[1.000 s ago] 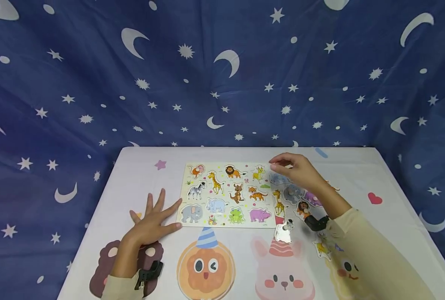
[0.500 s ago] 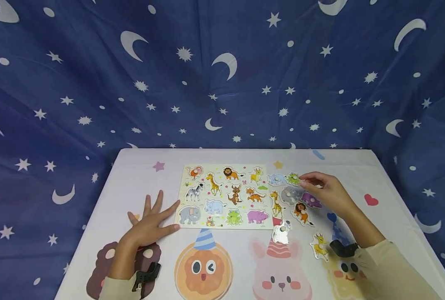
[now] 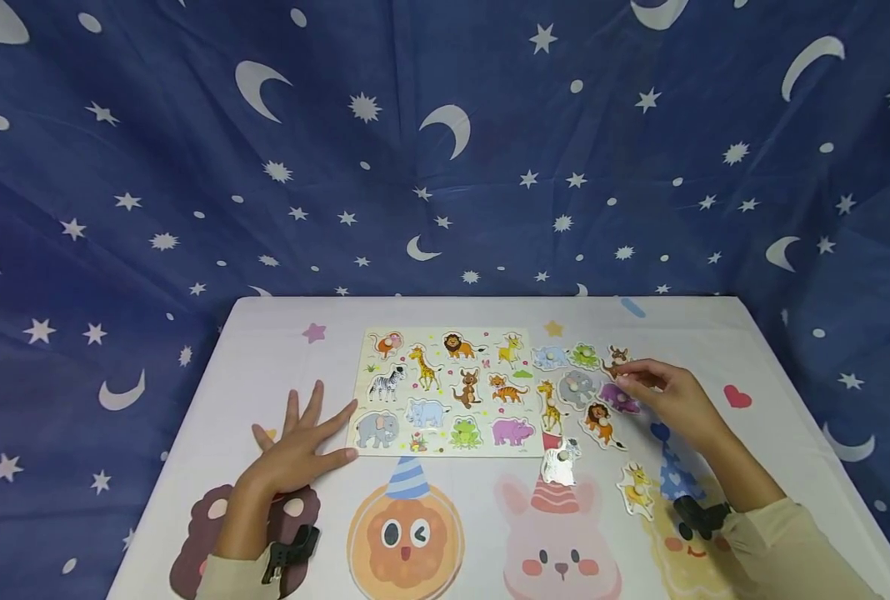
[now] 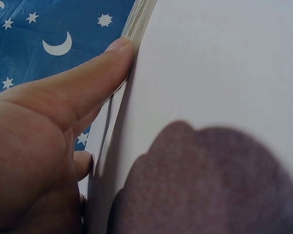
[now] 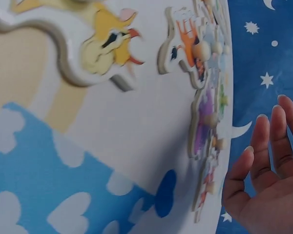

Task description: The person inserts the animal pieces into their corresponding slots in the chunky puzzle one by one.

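Observation:
A puzzle board (image 3: 445,332) printed with animals lies on the table, a knobbed monkey piece (image 3: 388,342) in its upper left. My left hand (image 3: 295,446) rests beside it, fingers spread, index finger and thumb at its left edge. The left wrist view shows the thumb (image 4: 95,75) straight. Right of the board, my right hand (image 3: 677,404) hovers with loosely bent fingers next to a kangaroo piece (image 3: 614,357) and a purple hippo piece (image 3: 620,398). In the right wrist view, the visible fingers (image 5: 285,156) hold nothing; the thumb is mostly cut off.
Other knobbed pieces lie right of the board: a blue rhino (image 3: 550,358), frog (image 3: 584,356), elephant (image 3: 576,388), giraffe (image 3: 551,407), lion (image 3: 599,425), shiny zebra (image 3: 561,463) and yellow antelope (image 3: 637,490). A blue starry curtain (image 3: 445,167) hangs behind the white table (image 3: 280,312).
My right hand has moved right and down from above the board's upper right corner, uncovering the frog and then the kangaroo piece. The left hand has stayed put; the view shifts slightly.

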Action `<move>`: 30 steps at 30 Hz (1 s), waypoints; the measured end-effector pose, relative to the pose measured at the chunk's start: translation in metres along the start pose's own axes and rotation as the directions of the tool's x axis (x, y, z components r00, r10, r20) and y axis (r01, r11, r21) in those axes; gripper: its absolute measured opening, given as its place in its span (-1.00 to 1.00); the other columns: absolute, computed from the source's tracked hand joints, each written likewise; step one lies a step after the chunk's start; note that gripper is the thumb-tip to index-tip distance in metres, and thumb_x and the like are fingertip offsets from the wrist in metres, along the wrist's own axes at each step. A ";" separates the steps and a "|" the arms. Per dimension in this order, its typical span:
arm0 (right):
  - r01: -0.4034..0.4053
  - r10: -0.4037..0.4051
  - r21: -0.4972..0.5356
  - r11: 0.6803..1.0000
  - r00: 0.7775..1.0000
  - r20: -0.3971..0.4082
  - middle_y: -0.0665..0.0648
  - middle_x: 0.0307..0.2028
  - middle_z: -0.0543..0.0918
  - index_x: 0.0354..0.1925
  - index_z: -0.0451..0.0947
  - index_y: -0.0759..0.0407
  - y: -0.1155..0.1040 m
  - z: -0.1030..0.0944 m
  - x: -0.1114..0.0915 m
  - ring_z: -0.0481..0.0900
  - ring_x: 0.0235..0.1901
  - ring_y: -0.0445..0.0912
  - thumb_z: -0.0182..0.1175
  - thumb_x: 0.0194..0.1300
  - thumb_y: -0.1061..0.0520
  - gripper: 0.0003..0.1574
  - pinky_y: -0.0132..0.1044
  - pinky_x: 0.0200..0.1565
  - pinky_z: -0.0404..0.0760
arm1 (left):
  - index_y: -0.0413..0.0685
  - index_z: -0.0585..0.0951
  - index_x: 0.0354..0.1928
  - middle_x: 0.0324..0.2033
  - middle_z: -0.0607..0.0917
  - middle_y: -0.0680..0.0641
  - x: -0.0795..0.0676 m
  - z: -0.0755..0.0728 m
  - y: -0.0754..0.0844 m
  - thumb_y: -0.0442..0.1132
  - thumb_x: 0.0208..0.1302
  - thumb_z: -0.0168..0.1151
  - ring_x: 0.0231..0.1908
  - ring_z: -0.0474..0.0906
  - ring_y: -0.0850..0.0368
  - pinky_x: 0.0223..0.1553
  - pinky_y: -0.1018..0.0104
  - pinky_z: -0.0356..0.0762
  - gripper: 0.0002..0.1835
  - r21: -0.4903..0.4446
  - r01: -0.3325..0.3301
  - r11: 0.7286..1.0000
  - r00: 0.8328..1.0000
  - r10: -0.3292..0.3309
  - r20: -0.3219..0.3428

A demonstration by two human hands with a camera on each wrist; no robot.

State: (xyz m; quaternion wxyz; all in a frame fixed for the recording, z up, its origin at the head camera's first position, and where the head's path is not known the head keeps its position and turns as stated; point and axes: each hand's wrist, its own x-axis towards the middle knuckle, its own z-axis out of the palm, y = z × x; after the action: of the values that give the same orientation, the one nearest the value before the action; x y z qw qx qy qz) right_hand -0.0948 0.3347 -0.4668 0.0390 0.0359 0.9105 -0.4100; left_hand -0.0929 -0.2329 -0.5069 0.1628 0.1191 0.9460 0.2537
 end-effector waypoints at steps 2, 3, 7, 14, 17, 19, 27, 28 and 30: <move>-0.015 0.015 0.011 1.000 1.000 0.005 0.18 0.12 0.67 0.17 0.63 0.13 0.005 0.002 0.000 0.58 -0.12 -0.29 0.28 0.41 -0.21 -0.43 -0.59 -0.13 0.58 | 0.49 0.25 0.54 0.65 -0.28 -0.19 0.002 0.000 -0.001 0.41 0.25 0.23 0.55 -0.61 -0.47 0.02 -0.76 -0.84 -0.16 0.005 -0.004 1.000 1.000 0.004 -0.001; -0.026 0.026 0.013 1.000 1.000 0.007 0.19 0.11 0.67 0.18 0.62 0.13 0.007 0.003 0.001 0.58 -0.12 -0.29 0.28 0.40 -0.22 -0.42 -0.60 -0.13 0.58 | 0.49 0.25 0.54 0.65 -0.28 -0.18 0.003 0.001 -0.002 0.41 0.25 0.23 0.55 -0.60 -0.47 0.02 -0.76 -0.84 -0.16 0.007 -0.006 1.000 1.000 0.006 -0.003; -0.076 0.075 0.030 0.997 0.997 0.020 0.22 0.15 0.66 0.20 0.61 0.13 0.015 0.006 0.001 0.60 -0.09 -0.26 0.31 0.38 -0.23 -0.37 -0.62 -0.12 0.58 | 0.49 0.26 0.54 0.65 -0.28 -0.18 0.004 0.003 -0.002 0.41 0.25 0.23 0.55 -0.61 -0.47 0.02 -0.76 -0.85 -0.16 0.007 -0.010 1.000 1.000 0.010 0.001; -0.082 0.081 0.013 0.997 0.994 0.072 0.21 0.00 0.64 0.18 0.64 0.09 0.021 0.011 0.006 0.57 -0.14 -0.12 0.37 0.33 -0.20 -0.41 -0.45 -0.23 0.63 | 0.48 0.26 0.54 0.65 -0.27 -0.20 0.000 0.004 -0.001 0.41 0.25 0.23 0.55 -0.60 -0.48 0.01 -0.77 -0.84 -0.16 0.004 -0.005 1.000 1.000 0.005 0.004; -0.075 0.075 0.005 0.997 0.995 0.066 0.17 -0.13 0.54 0.16 0.65 0.06 0.019 0.012 0.011 0.49 -0.18 -0.04 0.40 0.30 -0.21 -0.41 -0.35 -0.36 0.58 | 0.49 0.26 0.54 0.65 -0.27 -0.20 0.000 0.002 -0.001 0.41 0.25 0.23 0.54 -0.61 -0.48 0.01 -0.76 -0.85 -0.16 -0.002 -0.008 1.000 1.000 0.008 -0.001; -0.072 0.071 0.009 0.997 0.996 0.061 0.16 -0.17 0.49 0.16 0.65 0.06 0.018 0.012 0.014 0.45 -0.20 -0.03 0.41 0.28 -0.20 -0.41 -0.34 -0.41 0.55 | 0.49 0.26 0.54 0.65 -0.28 -0.20 0.000 0.001 -0.001 0.41 0.25 0.23 0.54 -0.62 -0.48 0.00 -0.76 -0.85 -0.17 -0.007 -0.007 1.000 1.000 0.007 -0.004; -0.070 0.068 0.031 0.997 0.996 0.060 0.15 -0.19 0.47 0.17 0.66 0.06 0.018 0.011 0.018 0.44 -0.25 -0.05 0.43 0.27 -0.17 -0.41 -0.34 -0.47 0.50 | 0.48 0.28 0.53 0.64 -0.27 -0.21 0.000 0.001 -0.001 0.40 0.24 0.24 0.54 -0.62 -0.50 -0.03 -0.77 -0.86 -0.17 -0.010 -0.007 1.000 1.000 0.007 -0.012; -0.074 0.072 0.025 0.997 0.995 0.062 0.15 -0.19 0.47 0.18 0.65 0.06 0.018 0.011 0.017 0.44 -0.24 -0.05 0.43 0.27 -0.18 -0.39 -0.34 -0.46 0.51 | 0.48 0.28 0.53 0.64 -0.26 -0.21 0.000 0.001 -0.001 0.39 0.24 0.25 0.54 -0.62 -0.50 -0.03 -0.77 -0.86 -0.17 -0.013 -0.008 1.000 1.000 0.008 -0.010; -0.081 0.080 0.017 0.997 0.994 0.070 0.16 -0.19 0.50 0.20 0.64 0.05 0.019 0.011 0.015 0.45 -0.22 -0.03 0.43 0.27 -0.19 -0.38 -0.33 -0.43 0.53 | 0.48 0.29 0.53 0.64 -0.26 -0.21 0.002 0.002 -0.001 0.39 0.24 0.25 0.54 -0.61 -0.50 -0.02 -0.77 -0.86 -0.17 -0.013 -0.014 1.000 1.000 0.014 -0.006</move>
State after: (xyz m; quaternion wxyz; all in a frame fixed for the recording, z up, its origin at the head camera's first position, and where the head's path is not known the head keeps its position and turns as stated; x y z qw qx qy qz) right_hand -0.1077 0.3398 -0.4896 0.0864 0.0588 0.9023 -0.4183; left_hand -0.0944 -0.2327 -0.5093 0.1589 0.1238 0.9440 0.2612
